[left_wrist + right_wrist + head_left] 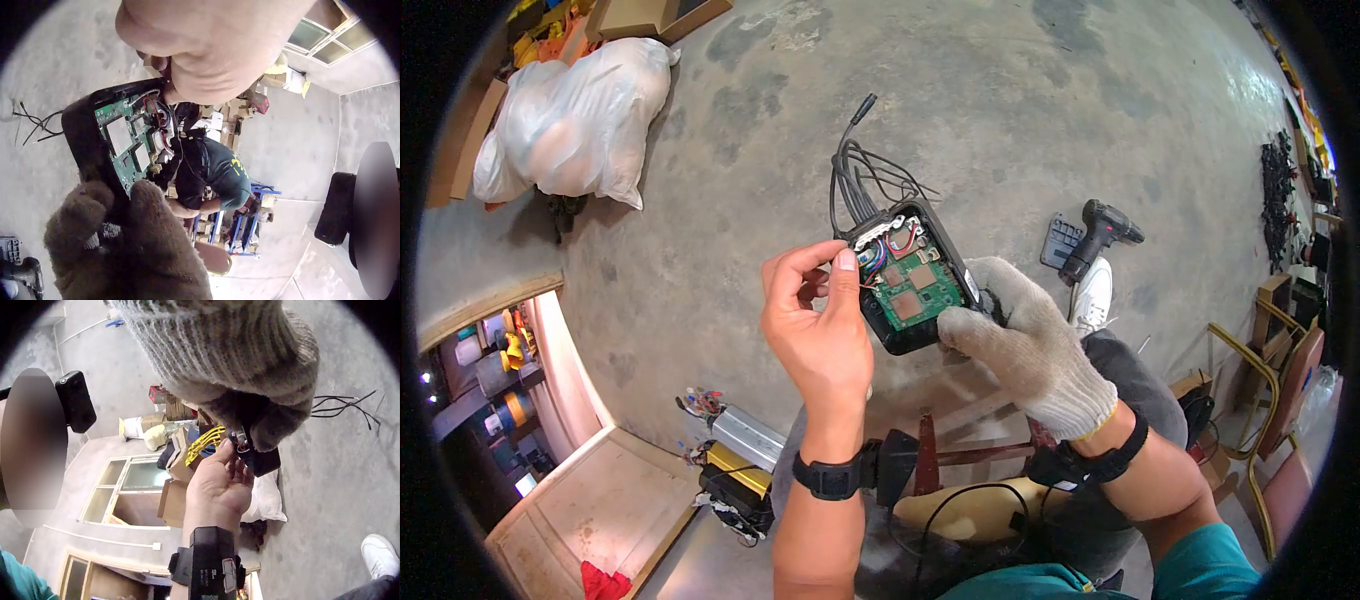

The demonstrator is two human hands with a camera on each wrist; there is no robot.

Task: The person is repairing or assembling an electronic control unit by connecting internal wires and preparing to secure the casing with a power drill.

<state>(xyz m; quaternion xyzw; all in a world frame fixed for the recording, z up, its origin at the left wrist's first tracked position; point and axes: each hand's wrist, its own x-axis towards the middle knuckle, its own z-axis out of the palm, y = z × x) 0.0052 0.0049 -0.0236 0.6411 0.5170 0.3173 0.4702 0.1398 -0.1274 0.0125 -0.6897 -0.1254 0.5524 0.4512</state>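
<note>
A black housing (887, 335) lies open-faced, showing a green circuit board (940, 290) with square pads and coloured wires (897, 240) at its upper end. Black cables (858, 190) run out of its top. The gloved right hand (1035, 345) grips the housing's lower right side, thumb on the rim. At the left edge the bare left hand (820, 320) pinches near the wires, thumb against index finger; a thin red wire shows beside the fingertips. In the left wrist view the board (128, 150) faces the camera, with the glove (134, 250) below it.
On the floor at the right are a cordless drill (1100, 235), a small bit case (1062, 241) and a white shoe (1094, 298). A white plastic bag (580, 125) stands upper left. Silver and yellow metal cases (745, 440) lie lower left, and metal-framed chairs (1260, 420) stand right.
</note>
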